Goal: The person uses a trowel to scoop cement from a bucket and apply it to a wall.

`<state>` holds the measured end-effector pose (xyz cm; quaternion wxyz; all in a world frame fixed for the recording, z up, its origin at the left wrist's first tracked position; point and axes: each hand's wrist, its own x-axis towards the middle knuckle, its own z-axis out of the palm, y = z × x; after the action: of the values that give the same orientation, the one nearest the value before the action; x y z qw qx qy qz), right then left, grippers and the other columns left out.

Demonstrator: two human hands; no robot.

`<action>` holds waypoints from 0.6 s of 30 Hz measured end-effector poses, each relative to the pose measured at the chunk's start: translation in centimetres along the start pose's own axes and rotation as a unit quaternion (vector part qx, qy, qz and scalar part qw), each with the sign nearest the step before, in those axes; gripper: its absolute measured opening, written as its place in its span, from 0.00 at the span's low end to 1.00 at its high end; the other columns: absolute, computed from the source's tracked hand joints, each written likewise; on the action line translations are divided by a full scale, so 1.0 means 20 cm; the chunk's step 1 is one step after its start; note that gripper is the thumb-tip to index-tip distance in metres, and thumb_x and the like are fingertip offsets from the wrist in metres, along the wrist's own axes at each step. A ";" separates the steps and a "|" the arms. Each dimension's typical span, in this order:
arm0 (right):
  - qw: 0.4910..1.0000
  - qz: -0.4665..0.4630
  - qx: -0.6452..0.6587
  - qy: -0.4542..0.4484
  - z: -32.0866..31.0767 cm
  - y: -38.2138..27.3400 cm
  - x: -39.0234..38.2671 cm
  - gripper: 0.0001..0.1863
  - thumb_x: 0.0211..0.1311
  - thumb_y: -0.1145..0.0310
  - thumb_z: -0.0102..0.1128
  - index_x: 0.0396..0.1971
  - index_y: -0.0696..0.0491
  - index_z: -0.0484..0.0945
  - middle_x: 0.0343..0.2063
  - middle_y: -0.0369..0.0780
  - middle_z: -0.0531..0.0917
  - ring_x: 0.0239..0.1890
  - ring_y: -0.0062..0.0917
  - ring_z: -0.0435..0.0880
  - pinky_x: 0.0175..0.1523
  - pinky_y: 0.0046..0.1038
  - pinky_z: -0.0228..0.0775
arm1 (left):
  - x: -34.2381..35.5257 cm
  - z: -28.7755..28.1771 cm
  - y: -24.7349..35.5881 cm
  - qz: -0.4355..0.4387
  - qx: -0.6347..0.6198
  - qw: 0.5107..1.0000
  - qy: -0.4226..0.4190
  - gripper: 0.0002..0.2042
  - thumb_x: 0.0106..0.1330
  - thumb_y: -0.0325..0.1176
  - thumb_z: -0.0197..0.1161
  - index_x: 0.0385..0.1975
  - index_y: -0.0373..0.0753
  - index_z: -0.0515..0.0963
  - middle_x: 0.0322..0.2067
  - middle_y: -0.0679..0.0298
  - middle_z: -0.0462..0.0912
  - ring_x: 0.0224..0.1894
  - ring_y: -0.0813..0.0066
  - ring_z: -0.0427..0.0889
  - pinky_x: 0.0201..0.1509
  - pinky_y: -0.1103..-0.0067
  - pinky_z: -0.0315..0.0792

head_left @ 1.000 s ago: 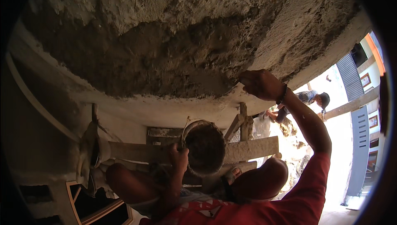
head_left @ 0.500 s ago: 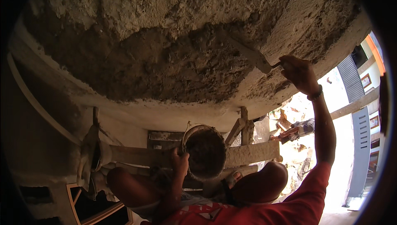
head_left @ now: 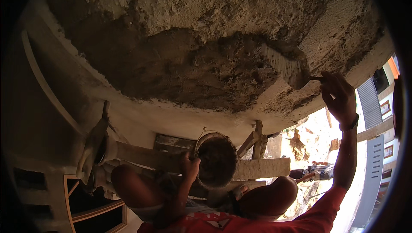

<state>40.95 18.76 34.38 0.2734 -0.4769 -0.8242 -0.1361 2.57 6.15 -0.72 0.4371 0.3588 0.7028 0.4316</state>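
Wet grey plaster point(head_left: 201, 70) covers the middle of the ceiling point(head_left: 343, 23) overhead, dark and lumpy against the paler, drier coat around it. Taking that damp patch as the landmark: the trowel point(head_left: 285, 63) lies flat against its right edge, blade pressed up into the fresh stuff, which looks like the way to spread it thin and make it stick. The right hand point(head_left: 339, 98) sits just right of the patch, arm raised high in a red sleeve, fingers wrapped tight round the trowel's handle, a dark band on the wrist. Below the patch, near the person's lap, hangs a round bucket point(head_left: 216, 160) dark with mix inside; it is kept close under the work, probably so that more can be scooped without stretching. The left hand point(head_left: 189, 166) is closed on the bucket's left rim, steadying it, the fingers curled over the edge. Bare knees show either side of the bucket, and rough timber planks point(head_left: 262, 168) run beneath it, seemingly a staging that lifts the person up to the ceiling. Down and to the right of the patch, in bright daylight, another person point(head_left: 315, 172) bends over on the ground, well apart from the work.
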 end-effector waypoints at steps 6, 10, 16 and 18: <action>0.926 -0.268 0.245 -0.105 0.11 -0.40 0.26 0.07 0.49 0.76 0.66 0.30 0.59 0.79 0.39 0.45 0.84 0.29 0.27 0.83 0.23 0.26 0.76 | -0.06 -0.02 0.07 -0.002 -0.057 0.998 -0.004 0.09 0.50 0.24 0.59 0.32 0.34 0.73 0.24 0.67 0.72 0.24 0.77 0.69 0.30 0.73 0.67; 0.802 -0.295 0.491 -0.167 0.27 -0.62 0.38 0.12 0.58 0.72 0.63 0.40 0.61 0.80 0.30 0.44 0.84 0.25 0.30 0.83 0.24 0.26 0.74 | -0.06 -0.09 0.03 -0.044 -0.055 0.997 -0.004 0.09 0.52 0.25 0.59 0.34 0.34 0.74 0.23 0.67 0.72 0.23 0.77 0.69 0.29 0.73 0.66; 0.931 -0.039 0.354 -0.084 0.37 -0.24 0.51 0.15 0.69 0.68 0.51 0.50 0.59 0.76 0.27 0.40 0.83 0.20 0.19 0.77 0.22 0.21 0.73 | -0.10 0.00 0.00 -0.093 -0.008 0.990 0.103 0.12 0.54 0.25 0.59 0.38 0.32 0.75 0.19 0.67 0.70 0.19 0.76 0.66 0.25 0.71 0.63; 0.910 -0.086 0.400 0.063 0.21 -0.12 0.50 0.16 0.69 0.66 0.51 0.51 0.59 0.75 0.23 0.36 0.81 0.18 0.12 0.72 0.18 0.16 0.67 | -0.14 -0.10 0.06 -0.102 -0.044 0.994 0.004 0.10 0.54 0.25 0.59 0.37 0.33 0.74 0.20 0.67 0.69 0.19 0.79 0.64 0.24 0.71 0.62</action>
<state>33.57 26.78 36.82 0.4798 -0.2452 -0.8285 0.1524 1.80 3.56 1.73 0.4916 0.2640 0.7175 0.4169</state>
